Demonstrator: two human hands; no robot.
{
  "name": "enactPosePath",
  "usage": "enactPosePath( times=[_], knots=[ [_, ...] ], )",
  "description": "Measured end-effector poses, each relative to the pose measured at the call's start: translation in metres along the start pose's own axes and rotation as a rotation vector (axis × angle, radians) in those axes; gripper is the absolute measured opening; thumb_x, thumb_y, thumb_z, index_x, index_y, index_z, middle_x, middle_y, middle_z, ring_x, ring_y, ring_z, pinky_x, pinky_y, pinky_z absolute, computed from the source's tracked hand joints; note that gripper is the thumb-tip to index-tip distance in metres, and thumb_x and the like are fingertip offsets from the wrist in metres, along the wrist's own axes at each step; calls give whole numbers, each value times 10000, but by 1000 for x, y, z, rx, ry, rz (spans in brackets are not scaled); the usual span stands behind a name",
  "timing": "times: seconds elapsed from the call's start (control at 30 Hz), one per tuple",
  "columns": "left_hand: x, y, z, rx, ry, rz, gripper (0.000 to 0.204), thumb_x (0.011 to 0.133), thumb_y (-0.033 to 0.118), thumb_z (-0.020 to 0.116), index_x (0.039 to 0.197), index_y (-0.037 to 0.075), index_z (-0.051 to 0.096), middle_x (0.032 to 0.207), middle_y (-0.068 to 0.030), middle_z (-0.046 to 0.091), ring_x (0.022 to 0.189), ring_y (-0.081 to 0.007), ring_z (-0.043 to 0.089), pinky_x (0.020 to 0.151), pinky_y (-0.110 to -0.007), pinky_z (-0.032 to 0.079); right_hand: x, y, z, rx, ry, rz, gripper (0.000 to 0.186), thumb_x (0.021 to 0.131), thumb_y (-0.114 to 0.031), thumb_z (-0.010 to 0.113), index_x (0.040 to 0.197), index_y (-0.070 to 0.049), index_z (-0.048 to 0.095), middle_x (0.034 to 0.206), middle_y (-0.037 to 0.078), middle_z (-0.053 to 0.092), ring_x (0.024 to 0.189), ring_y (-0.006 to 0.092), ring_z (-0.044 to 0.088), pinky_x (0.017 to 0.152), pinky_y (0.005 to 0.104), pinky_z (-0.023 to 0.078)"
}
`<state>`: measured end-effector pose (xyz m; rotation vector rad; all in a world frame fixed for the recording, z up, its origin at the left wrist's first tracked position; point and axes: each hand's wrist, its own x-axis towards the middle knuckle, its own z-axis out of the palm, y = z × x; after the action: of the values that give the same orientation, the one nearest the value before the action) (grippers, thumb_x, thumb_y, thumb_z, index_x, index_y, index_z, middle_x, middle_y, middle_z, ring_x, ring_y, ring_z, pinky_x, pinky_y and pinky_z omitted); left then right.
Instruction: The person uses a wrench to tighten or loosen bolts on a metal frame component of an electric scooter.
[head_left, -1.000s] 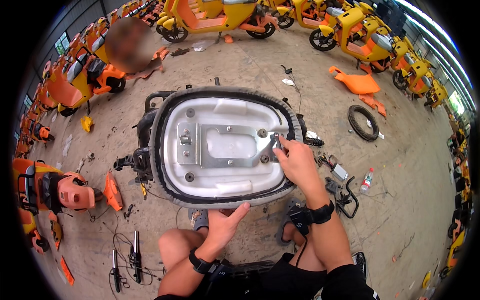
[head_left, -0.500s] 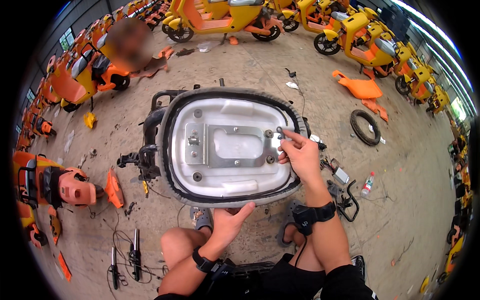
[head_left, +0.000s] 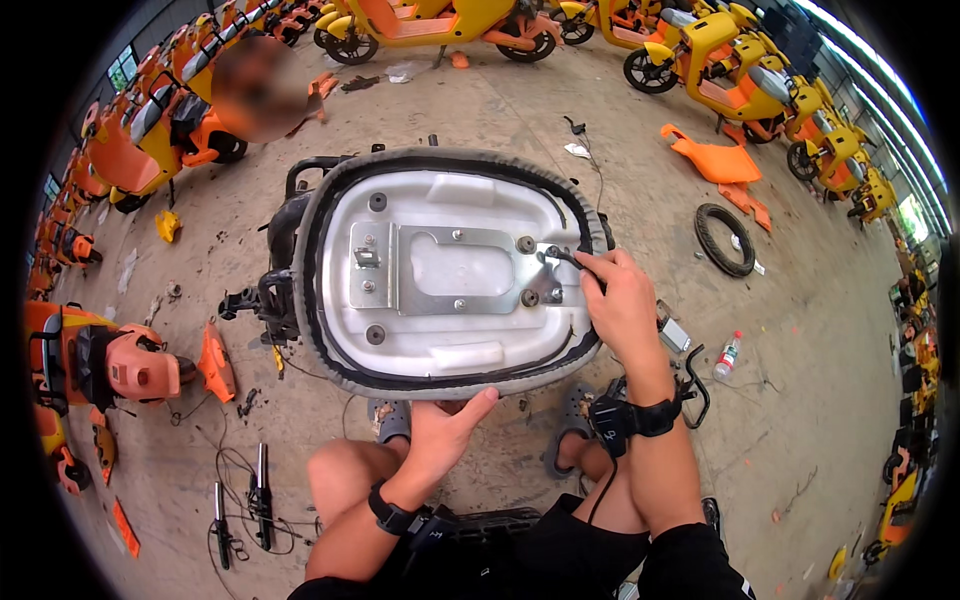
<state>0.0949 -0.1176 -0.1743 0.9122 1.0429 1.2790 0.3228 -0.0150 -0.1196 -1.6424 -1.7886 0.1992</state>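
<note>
A scooter seat (head_left: 477, 355) lies underside up in front of me, its white plastic base ringed by a grey cover edge. A silver metal bracket (head_left: 388, 270) is bolted along its middle, with black rubber feet around it. At the seat's near edge my left hand (head_left: 447, 430) grips the rim, thumb outside, most fingers hidden beneath. My right hand (head_left: 622, 295) is closed on a small dark wrench (head_left: 569, 258). The wrench's head rests at the bracket's right end, by a fastener between two rubber feet. Beneath the seat, a black scooter frame (head_left: 285, 245) shows at the left.
A tyre (head_left: 724, 240), a drink bottle (head_left: 728, 356) and a bent black bar (head_left: 697, 390) lie on the floor to the right. Fork tubes (head_left: 262, 497) and cables lie at lower left. Orange panels (head_left: 712, 155) and rows of yellow scooters (head_left: 440, 22) stand beyond; another person is at upper left.
The wrench, earlier raised in my right fingertips, now has its head down at the bracket's right end. My right hand has turned and lowered. The seat appears slightly left and higher in view.
</note>
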Motion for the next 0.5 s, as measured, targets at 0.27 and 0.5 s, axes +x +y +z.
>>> enactPosePath(
  times=[0.27, 0.5],
  knots=[
    [0, 2, -1, 19, -4, 6, 311, 841, 135, 755, 1067, -25, 613, 922, -77, 676, 793, -145, 654, 635, -251, 496, -1, -5, -2, -11, 149, 12, 243, 835, -65, 624, 1059, -40, 717, 966, 139, 649, 852, 313, 640, 762, 356, 504],
    [0, 3, -1, 19, -8, 1, 327, 840, 138, 757, 1082, -24, 608, 931, -78, 676, 798, -145, 656, 634, -252, 498, -2, 4, 1, 190, 40, 154, 273, 794, -122, 661, 1056, -81, 726, 890, 119, 665, 757, 277, 639, 725, 352, 505]
  ],
)
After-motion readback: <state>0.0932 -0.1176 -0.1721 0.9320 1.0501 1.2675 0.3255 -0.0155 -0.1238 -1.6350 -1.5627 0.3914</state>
